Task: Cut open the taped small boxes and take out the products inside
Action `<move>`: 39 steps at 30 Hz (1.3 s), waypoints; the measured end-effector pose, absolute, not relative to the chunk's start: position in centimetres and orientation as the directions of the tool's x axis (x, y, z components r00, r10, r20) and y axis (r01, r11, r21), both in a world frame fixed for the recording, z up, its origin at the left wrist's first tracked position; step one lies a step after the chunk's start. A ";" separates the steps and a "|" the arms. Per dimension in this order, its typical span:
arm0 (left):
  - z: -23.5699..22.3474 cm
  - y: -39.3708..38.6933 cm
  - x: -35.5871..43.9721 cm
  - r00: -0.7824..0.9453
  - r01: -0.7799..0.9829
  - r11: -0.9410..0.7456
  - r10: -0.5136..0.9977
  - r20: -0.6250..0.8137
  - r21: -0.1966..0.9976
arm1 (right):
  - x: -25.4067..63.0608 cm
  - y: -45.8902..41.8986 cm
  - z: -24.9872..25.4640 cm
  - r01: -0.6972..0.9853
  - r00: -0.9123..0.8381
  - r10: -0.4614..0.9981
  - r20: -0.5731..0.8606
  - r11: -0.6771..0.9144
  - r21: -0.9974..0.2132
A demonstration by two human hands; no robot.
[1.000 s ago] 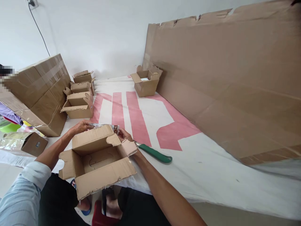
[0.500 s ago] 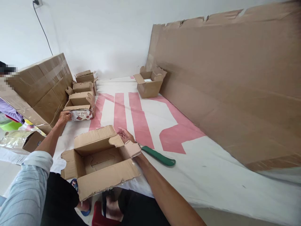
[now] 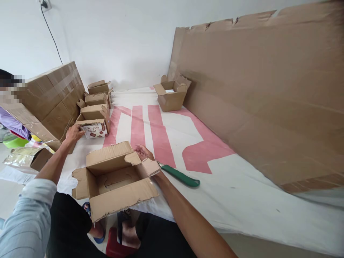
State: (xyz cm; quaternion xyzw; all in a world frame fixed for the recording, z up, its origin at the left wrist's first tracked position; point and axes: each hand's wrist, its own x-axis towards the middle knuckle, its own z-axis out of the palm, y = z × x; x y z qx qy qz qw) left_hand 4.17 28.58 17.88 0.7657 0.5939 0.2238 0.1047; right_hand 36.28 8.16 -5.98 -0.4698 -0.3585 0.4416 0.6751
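Note:
My left hand (image 3: 75, 133) reaches out to the left, its fingers closed at the near left corner of a small open cardboard box (image 3: 94, 130) with a white "Su-per Meal" label. This box stands at the front of a row of similar boxes. Close to my body, another open cardboard box (image 3: 120, 200) has its flaps folded outward and nothing inside. My right hand (image 3: 145, 152) lies just beyond its right far corner, palm up, fingers loosely apart and partly hidden by a flap. Beside my right wrist rests a green-handled knife (image 3: 181, 176), its blade mostly hidden.
Large cardboard sheets stand at the right (image 3: 255, 96) and left (image 3: 53, 96) of the white, pink-patterned cloth (image 3: 242, 208). An open box (image 3: 172, 102) with something white inside sits at the back. At far left are a partly visible person and another carton (image 3: 27, 159).
The view has shifted slightly. My left hand stays at the labelled box's corner, its fingers a little changed in pose. My right hand and the near box hold their places.

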 end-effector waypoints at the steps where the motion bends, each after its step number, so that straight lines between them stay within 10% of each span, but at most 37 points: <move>1: 19.2 27.0 4.6 0.239 0.873 -0.318 0.939 0.246 0.369 | 36.4 8.1 -6.0 -0.261 0.353 0.933 0.066 0.166 -0.951; 8: 25.2 8.1 8.8 0.808 0.558 -0.726 0.586 -0.064 0.401 | 36.6 8.0 -5.9 -0.195 0.328 0.940 0.099 0.170 -0.966; 16: 20.0 2.6 9.7 0.718 0.608 -0.790 0.592 -0.366 -0.084 | 36.3 7.2 -4.6 -0.207 0.331 0.934 0.132 0.209 -0.956; 23: 21.5 12.8 6.9 0.433 0.798 -0.456 0.889 -0.152 -0.395 | 35.7 7.0 -3.7 -0.214 0.342 0.934 0.099 0.180 -0.960; 39: 18.0 18.3 3.1 0.348 0.922 -0.322 0.932 0.098 -0.215 | 35.9 5.9 -4.3 -0.167 0.370 0.927 0.064 0.134 -0.977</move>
